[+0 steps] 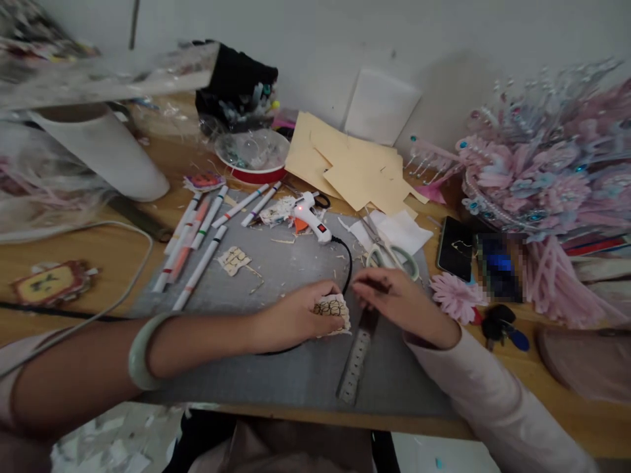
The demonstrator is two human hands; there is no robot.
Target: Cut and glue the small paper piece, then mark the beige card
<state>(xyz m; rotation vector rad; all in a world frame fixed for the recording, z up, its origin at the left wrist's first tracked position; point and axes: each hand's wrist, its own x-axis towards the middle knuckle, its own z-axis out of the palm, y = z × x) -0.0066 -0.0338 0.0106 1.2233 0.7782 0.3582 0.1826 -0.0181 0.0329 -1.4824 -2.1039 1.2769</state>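
My left hand [300,314], with a pale green bangle [140,351] on the wrist, grips a small cream piece with dark line patterns [334,314] just above the grey mat [276,378]. Just right of it is my right hand [394,299], its fingers curled and drawn together; whatever they pinch is hidden or too small to name. Beneath that hand a metal ruler [353,368] lies slanted, its upper end partly covered. A similar cream patterned piece [234,260] rests on the mat to the left. The white glue gun [314,220], with a red light, lies behind my hands.
Scissors [387,249] lie on white paper behind my right hand. Several markers [200,266] are at left. Yellow card sheets [362,174] and a red-rimmed dish [254,172] stand at the back. Pink flower ornaments [547,171], a phone [454,248] and keys [497,323] occupy the right.
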